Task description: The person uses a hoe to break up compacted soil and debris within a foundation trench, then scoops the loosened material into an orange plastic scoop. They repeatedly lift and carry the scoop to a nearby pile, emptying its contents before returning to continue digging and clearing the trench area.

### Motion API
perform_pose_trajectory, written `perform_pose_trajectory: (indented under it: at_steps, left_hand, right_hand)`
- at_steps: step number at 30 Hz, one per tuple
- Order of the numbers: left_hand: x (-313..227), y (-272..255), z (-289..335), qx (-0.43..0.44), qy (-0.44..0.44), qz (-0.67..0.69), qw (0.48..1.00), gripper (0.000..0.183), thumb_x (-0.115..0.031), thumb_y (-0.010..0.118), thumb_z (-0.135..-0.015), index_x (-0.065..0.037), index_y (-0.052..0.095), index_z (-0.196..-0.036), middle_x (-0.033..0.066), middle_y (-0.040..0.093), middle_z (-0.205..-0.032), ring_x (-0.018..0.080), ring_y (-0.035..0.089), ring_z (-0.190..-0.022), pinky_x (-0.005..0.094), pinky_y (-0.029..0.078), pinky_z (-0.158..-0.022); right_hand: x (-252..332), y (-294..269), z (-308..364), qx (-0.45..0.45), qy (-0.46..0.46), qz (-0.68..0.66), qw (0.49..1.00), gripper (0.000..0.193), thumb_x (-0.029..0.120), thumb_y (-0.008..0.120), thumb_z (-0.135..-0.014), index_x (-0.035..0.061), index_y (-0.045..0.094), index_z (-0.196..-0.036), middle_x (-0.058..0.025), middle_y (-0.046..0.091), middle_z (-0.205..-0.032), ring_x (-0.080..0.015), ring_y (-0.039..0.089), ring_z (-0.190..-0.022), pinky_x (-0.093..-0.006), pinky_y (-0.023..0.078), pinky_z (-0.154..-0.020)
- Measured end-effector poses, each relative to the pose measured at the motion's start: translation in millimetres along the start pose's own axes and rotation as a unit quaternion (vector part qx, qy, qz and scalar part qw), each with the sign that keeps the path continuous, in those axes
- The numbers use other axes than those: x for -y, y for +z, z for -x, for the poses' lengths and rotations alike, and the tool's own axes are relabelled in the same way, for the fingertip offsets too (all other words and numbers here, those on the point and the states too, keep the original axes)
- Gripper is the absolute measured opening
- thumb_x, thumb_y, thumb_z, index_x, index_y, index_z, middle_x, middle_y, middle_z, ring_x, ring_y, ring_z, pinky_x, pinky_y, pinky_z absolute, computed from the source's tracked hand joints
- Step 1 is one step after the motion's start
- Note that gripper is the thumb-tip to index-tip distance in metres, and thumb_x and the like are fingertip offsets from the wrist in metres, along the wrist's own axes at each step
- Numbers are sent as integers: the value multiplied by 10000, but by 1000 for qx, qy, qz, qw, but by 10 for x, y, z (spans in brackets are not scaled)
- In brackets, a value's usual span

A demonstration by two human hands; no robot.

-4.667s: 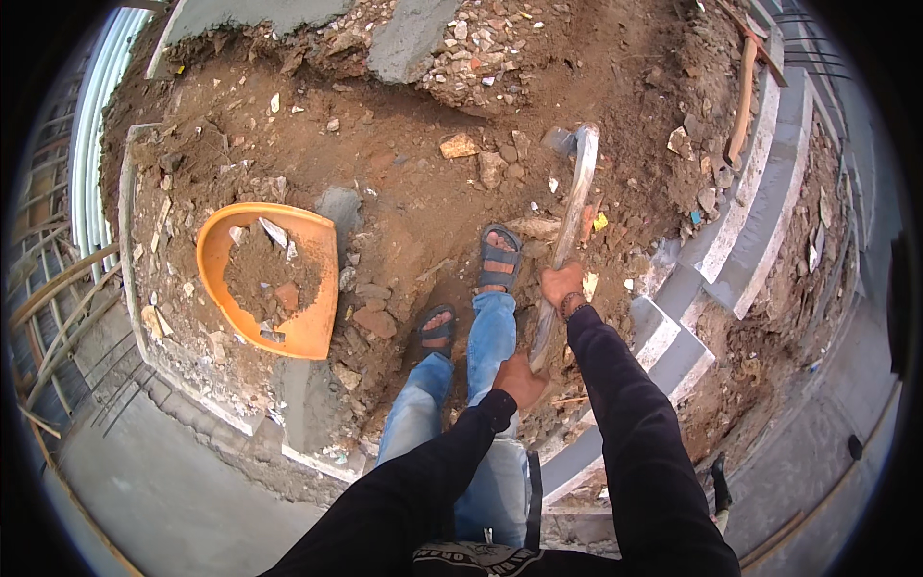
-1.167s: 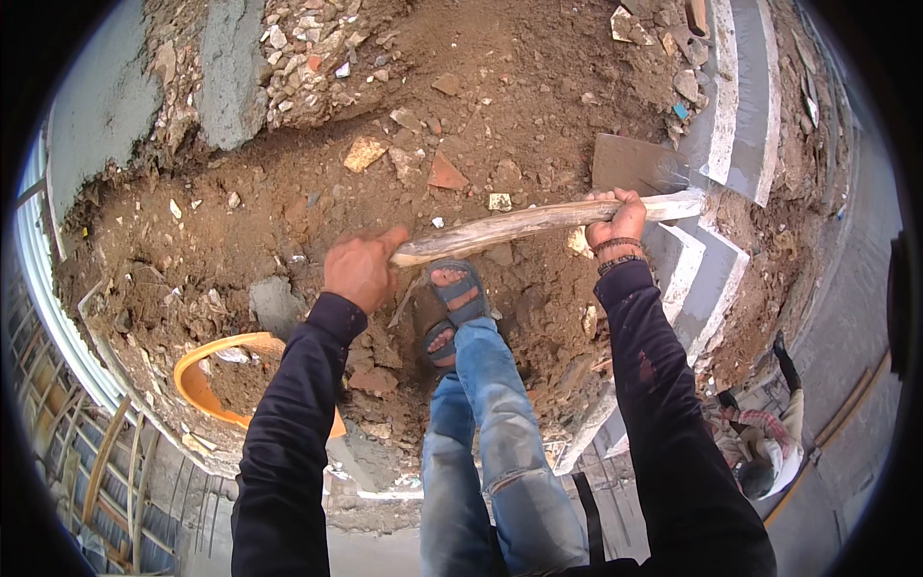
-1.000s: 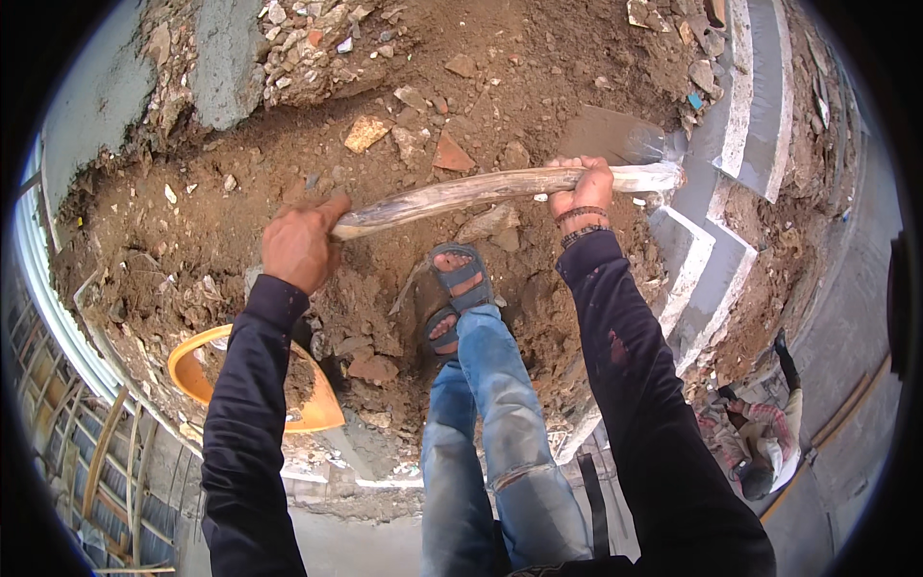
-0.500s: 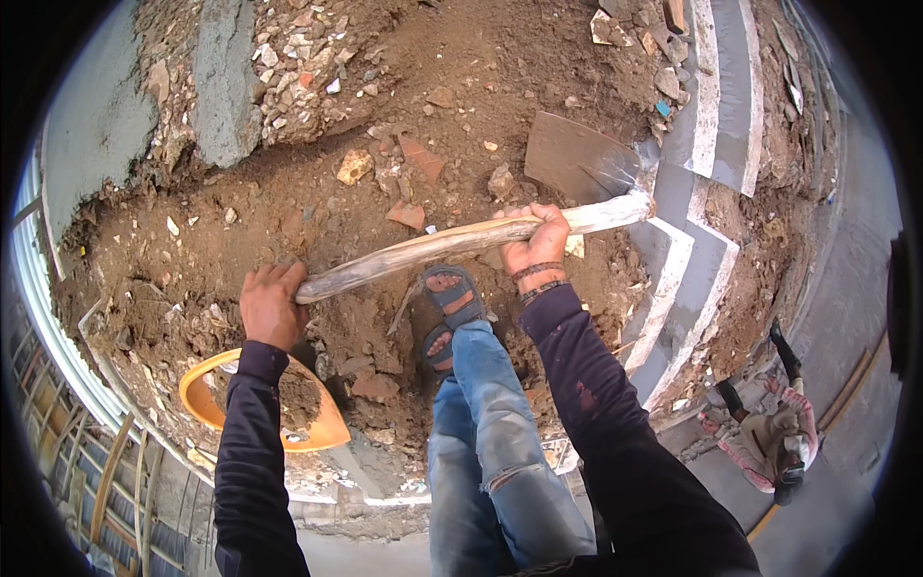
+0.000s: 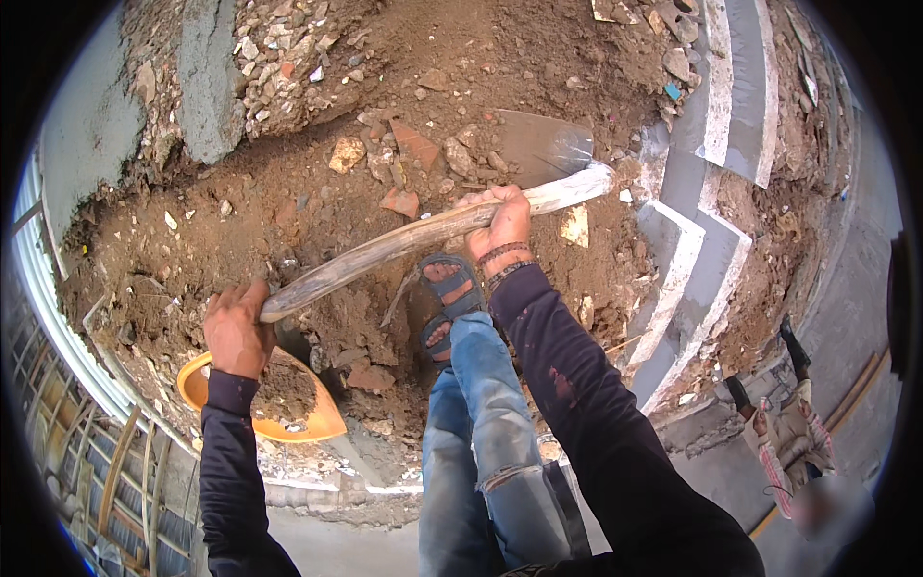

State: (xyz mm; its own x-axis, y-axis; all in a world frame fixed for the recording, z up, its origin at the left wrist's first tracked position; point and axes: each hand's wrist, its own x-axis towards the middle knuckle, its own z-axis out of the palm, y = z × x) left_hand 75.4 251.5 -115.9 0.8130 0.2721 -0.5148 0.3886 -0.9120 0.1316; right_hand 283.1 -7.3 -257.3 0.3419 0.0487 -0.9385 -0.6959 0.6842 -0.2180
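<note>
With both hands I hold a hoe (image 5: 380, 252), its pale wooden handle lying slantwise across the view. My left hand (image 5: 238, 327) is closed at the handle's near left end. Nearer the head, my right hand (image 5: 500, 223) wraps the handle. The wide metal blade (image 5: 543, 146) rests against the brown soil (image 5: 317, 207), its left edge among loose earth and stones. An orange pan (image 5: 329, 418) with soil in it sits below my left hand. My sandalled feet (image 5: 450, 287) stand on the dirt just under the handle.
Grey concrete strips with pale edges (image 5: 710, 260) run along the right. Broken brick (image 5: 415, 144) and stones lie scattered about the soil. Wet-looking grey concrete (image 5: 87, 115) is at the far left. Another person (image 5: 793, 433) is on the lower ground at the right.
The hoe has moved left and toward me, its blade dragging from beside the concrete strip to the stones. Both hands have shifted left with it. The other person has changed posture.
</note>
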Motion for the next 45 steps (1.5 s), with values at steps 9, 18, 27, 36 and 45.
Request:
perform_pose_trajectory:
  at_steps: [9, 18, 27, 36, 45]
  left_hand:
    - [-148, 249, 401, 7, -53, 73, 996, 234, -20, 614, -608, -89, 526, -813, 107, 592, -807, 323, 567, -854, 412, 423, -753]
    - [-525, 666, -417, -23, -37, 107, 993, 259, -46, 614, -663, -127, 580, -908, 100, 658, -904, 305, 623, -895, 420, 458, -821]
    - [-179, 589, 882, 6, -194, 147, 970, 244, -69, 688, -662, -99, 576, -878, 184, 635, -786, 416, 615, -773, 476, 489, -663]
    - [-1675, 897, 57, 102, -108, 483, 863, 398, -303, 691, -791, -33, 606, -1071, 216, 674, -865, 397, 649, -820, 453, 516, -745]
    - [-2380, 471, 207, 132, -194, 486, 842, 417, -326, 659, -813, -21, 558, -1078, 233, 661, -837, 407, 649, -790, 481, 515, -682]
  right_hand:
    - [189, 61, 440, 43, -25, 36, 998, 100, 91, 552, -748, 60, 466, -786, -65, 463, -671, -237, 501, -602, -425, 482, -639]
    - [740, -46, -486, -10, -109, 96, 989, 132, 121, 497, -763, 76, 376, -788, -71, 420, -633, -231, 479, -590, -418, 474, -613]
    - [-352, 636, 106, 26, -19, 182, 983, 102, 61, 560, -757, -4, 486, -784, -94, 486, -609, -236, 524, -496, -423, 497, -488]
    - [672, 1547, -290, 162, -191, 431, 867, 201, 38, 582, -797, -80, 516, -946, -135, 553, -674, -220, 566, -525, -377, 522, -471]
    - [451, 1082, -191, 14, -229, 727, 648, 262, 185, 593, -798, -71, 551, -839, -148, 610, -677, -240, 594, -477, -359, 495, -436]
